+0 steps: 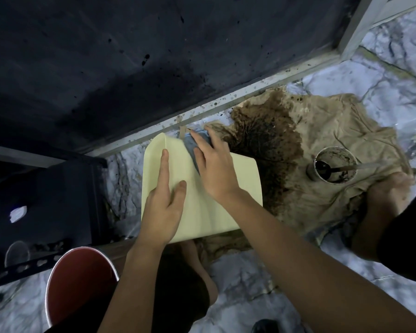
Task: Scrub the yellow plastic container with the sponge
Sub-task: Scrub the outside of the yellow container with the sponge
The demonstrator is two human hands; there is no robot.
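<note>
Two hands are on the yellow plastic container (216,195), which lies flat side up on the marble-patterned floor (245,272), partly over a stained beige cloth (322,150). The left hand (162,203) lies open and flat on the near-left part of the surface, fingers spread and gripping nothing, apparently only steadying it. The right hand (214,164) presses down on a blue-grey sponge (195,145), fingers loosely curled over it rather than closed tight; the sponge sits under and just beyond those fingertips, at the container's far edge.

As a judgement, scrubbing is under way but its progress is hard to read. No foam or streaks are visible on the pale surface, so which areas are already covered cannot be told. The broad face between the two hands and the strip near the right wrist look untouched or simply clean. Any other sides and the interior are hidden and presumably remain. A small pot of dark liquid (332,164) stands on the cloth, well apart from the right fingers.
</note>
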